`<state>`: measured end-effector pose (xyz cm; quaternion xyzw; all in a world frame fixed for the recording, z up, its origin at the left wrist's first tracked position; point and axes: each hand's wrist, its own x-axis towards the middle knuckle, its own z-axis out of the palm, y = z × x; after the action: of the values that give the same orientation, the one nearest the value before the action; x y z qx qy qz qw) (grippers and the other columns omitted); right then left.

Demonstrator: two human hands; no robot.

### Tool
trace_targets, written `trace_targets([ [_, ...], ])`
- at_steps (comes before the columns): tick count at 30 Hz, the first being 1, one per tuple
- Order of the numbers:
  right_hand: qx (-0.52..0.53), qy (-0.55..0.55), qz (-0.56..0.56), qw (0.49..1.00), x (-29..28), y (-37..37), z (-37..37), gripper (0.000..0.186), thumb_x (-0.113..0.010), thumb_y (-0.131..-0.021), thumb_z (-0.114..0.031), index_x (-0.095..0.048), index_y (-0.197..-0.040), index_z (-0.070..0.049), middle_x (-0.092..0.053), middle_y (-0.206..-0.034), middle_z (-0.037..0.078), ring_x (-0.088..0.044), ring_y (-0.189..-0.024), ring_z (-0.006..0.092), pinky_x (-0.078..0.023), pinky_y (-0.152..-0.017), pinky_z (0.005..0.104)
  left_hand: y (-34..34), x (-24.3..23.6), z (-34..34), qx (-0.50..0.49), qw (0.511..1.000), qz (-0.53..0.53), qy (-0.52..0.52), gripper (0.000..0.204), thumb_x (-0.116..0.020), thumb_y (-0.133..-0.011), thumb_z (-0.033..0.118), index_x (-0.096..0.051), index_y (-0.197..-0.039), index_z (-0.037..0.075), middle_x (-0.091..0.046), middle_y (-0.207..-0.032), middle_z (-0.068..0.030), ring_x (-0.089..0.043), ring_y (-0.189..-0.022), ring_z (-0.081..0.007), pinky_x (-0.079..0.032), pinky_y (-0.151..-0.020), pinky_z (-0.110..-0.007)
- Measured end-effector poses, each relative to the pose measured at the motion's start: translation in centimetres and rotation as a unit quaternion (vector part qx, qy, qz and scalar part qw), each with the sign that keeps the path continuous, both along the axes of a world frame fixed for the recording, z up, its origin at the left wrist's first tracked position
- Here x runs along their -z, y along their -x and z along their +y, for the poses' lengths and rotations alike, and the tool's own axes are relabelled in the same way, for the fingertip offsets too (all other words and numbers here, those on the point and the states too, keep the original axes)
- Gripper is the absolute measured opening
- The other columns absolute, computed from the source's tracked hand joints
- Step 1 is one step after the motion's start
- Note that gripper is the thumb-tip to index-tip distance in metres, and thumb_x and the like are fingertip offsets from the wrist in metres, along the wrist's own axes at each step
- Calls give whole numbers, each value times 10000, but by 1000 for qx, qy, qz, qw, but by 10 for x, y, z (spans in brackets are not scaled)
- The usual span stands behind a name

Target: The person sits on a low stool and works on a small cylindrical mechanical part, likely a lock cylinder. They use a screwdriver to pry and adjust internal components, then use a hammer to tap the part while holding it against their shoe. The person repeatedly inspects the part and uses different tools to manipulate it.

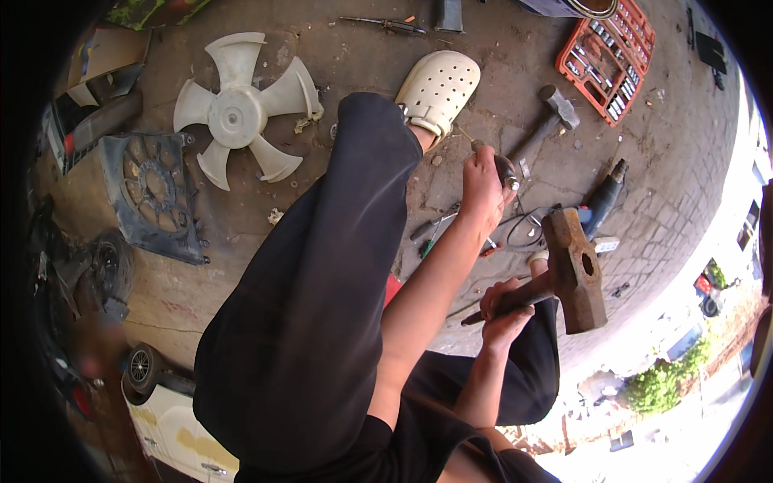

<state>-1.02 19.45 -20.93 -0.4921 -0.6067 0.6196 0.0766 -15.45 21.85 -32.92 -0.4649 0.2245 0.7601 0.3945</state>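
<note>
I am logging the view left to right. At 9 o'clock a dark fan shroud [155, 193] is lying flat on the concrete floor [338, 48], with a white plastic fan [239, 109] just above it toward 11 o'clock, blades up. A black trouser leg [322, 274] is crossing the middle of the frame, ending at 12 o'clock in a cream clog [439, 90] planted on the floor.

Just right of centre the left hand [481, 187] is reaching forward, fingers wrapping tight around a small round metal part [506, 169]; the part is sitting at the top of the fist, near the floor, and most of it is being hidden by the fingers. Below it, toward 4 o'clock, the right hand [506, 306] is gripping closed around the wooden handle of a rusty sledgehammer [573, 270], whose head is hanging raised just right of the left hand, not touching the part.

On the floor beyond the hands a second hammer [547, 117] is lying at 1 o'clock, with a black power drill [605, 197] and its cable near it at 3 o'clock. A red socket set [608, 56] is lying open farther out at 1 o'clock.
</note>
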Motion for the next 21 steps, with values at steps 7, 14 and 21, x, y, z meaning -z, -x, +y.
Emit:
trace_targets([
  [7, -29, 28, -14, 999, 9, -15, 6, 746, -372, -798, -821, -381, -704, -81, -348, -507, 4, -290, -380, 82, -180, -371, 233, 1, 4, -2, 5, 1000, -13, -15, 374, -396, -971, 246, -455, -672, 30, -440, -514, -65, -282, -301, -127, -221, -301, -268],
  [14, -11, 34, 0, 999, 13, -18, 8, 742, -398, -802, -803, -389, -717, -65, -354, -514, 4, -310, -391, 80, -196, -371, 229, -11, 11, -7, 8, 1000, -2, 10, 356, -398, -966, 225, -452, -673, 30, -459, -523, -73, -287, -303, -127, -210, -298, -266],
  [21, -2, 46, -4, 999, 10, -24, 12, 741, -396, -813, -793, -402, -725, -58, -353, -509, 5, -306, -389, 78, -193, -370, 229, -11, -11, 9, 32, 999, 3, 8, 346, -389, -966, 205, -450, -671, 34, -478, -547, -83, -298, -302, -125, -220, -295, -265],
])
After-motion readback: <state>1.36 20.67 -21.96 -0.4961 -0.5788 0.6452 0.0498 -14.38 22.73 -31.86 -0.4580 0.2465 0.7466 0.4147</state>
